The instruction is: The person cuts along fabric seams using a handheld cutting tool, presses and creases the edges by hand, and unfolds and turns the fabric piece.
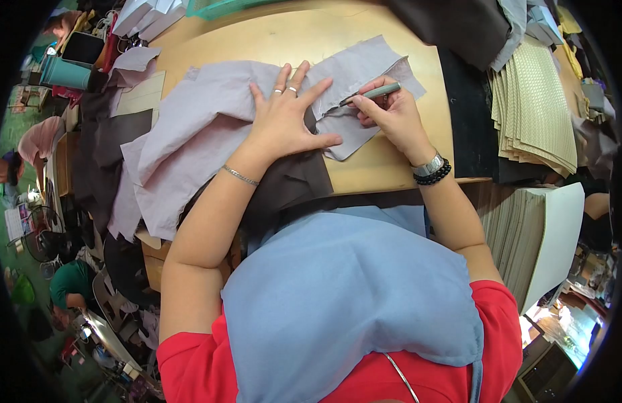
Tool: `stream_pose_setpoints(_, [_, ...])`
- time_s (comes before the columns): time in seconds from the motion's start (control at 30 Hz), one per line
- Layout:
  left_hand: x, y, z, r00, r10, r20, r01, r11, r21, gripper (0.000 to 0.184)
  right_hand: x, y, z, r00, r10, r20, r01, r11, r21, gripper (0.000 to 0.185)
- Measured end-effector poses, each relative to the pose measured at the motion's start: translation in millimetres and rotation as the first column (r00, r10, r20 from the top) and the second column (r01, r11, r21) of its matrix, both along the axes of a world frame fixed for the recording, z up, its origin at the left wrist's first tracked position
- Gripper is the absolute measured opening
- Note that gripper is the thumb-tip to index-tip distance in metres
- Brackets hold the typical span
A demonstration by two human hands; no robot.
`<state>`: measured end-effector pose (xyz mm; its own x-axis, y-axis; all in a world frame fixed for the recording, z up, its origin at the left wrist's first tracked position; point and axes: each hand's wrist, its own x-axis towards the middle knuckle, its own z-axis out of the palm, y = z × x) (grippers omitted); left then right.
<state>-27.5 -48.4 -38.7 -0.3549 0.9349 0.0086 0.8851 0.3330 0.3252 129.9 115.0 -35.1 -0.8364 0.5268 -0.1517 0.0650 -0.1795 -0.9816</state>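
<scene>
My left hand [286, 115] lies flat with its fingers spread, pressing on a pale mauve-grey cloth [197, 107] on the wooden table [271, 37]. In my right hand [397, 122] is a slim grey-green pen [380, 93], its dark tip pointing left and down at a smaller mauve-grey cloth piece [354, 66]. That piece has a frayed edge and a folded corner at its right. Whether the tip touches the cloth I cannot tell. Below my left hand, dark brown cloth [294, 185] shows at the table's front edge.
Stacked cream textured sheets [532, 107] lie to the right, above a thick pile of boards [519, 228]. Dark cloth [459, 27] covers the far right corner. More dark cloth [99, 161] hangs at the left. A person in green [72, 282] sits at the lower left.
</scene>
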Motion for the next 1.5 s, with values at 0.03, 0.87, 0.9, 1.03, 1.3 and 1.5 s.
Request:
stream_pose_setpoints(0.03, [0, 0, 0, 1.000, 0.000, 0.000, 0.000, 1.000, 0.002, 0.103, -1, 2, 0, 1.000, 0.024, 0.017, -0.024, 1.000, 0.002, 0.020])
stream_pose_setpoints(0.87, [1, 2, 4, 1.000, 0.002, -0.010, -0.003, 0.999, -0.040, 0.104, -8, 14, 11, 0.974, 0.208, 0.087, -0.203, 0.977, -0.062, 0.018])
stream_pose_setpoints(0.9, [1, 2, 4, 1.000, 0.002, -0.009, -0.002, 0.999, -0.042, 0.104, -8, 14, 11, 0.974, 0.212, 0.077, -0.206, 0.975, -0.080, 0.017])
stream_pose_setpoints(1.03, [0, 2, 3, 1.000, -0.001, -0.013, 0.001, 0.999, -0.036, 0.105, -6, 18, 12, 0.968, 0.240, 0.068, -0.231, 0.965, -0.129, 0.017])
stream_pose_setpoints(1.3, [0, 3, 1, 1.000, 0.003, -0.014, -0.004, 1.000, -0.024, 0.106, -1, 23, 6, 0.956, 0.295, -0.003, -0.294, 0.951, -0.100, 0.015])
stream_pose_setpoints(1.5, [0, 3, 1, 1.000, 0.005, 0.016, -0.005, 1.000, -0.001, 0.108, 15, 23, 10, 0.951, 0.175, -0.256, -0.278, 0.847, -0.453, 0.014])
